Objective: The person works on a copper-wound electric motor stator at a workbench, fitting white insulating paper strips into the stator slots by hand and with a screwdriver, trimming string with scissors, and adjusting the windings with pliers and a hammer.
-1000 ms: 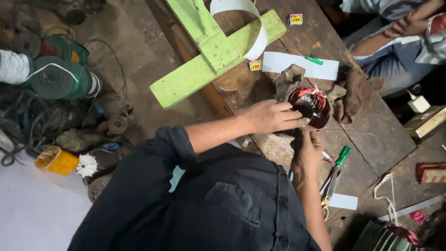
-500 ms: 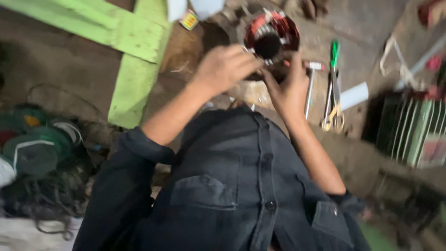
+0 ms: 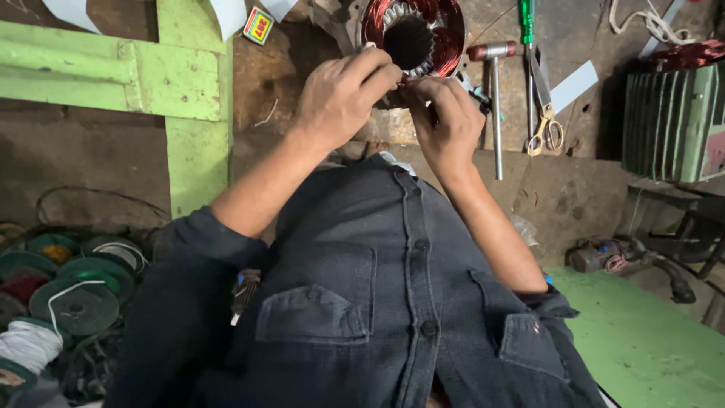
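Note:
A motor stator (image 3: 411, 30) with copper windings lies on the worn wooden bench (image 3: 302, 83) at the top of the view. My left hand (image 3: 340, 98) and my right hand (image 3: 447, 121) meet at its near rim. The fingertips of both hands pinch thin copper winding wire (image 3: 404, 79) there. What lies under the fingers is hidden. My dark shirt (image 3: 377, 302) fills the lower half of the view.
A hammer (image 3: 495, 91), scissors (image 3: 547, 128) and a green-handled screwdriver (image 3: 526, 15) lie right of the stator. A green ribbed motor housing (image 3: 672, 121) stands far right. A green wooden frame (image 3: 113, 75) and a small matchbox (image 3: 258, 24) are at left, with wire spools (image 3: 75, 295) below.
The view has swung and tilted down toward my body. Both hands stayed at the stator and drew together at its near rim, fingertips now pinching the wire.

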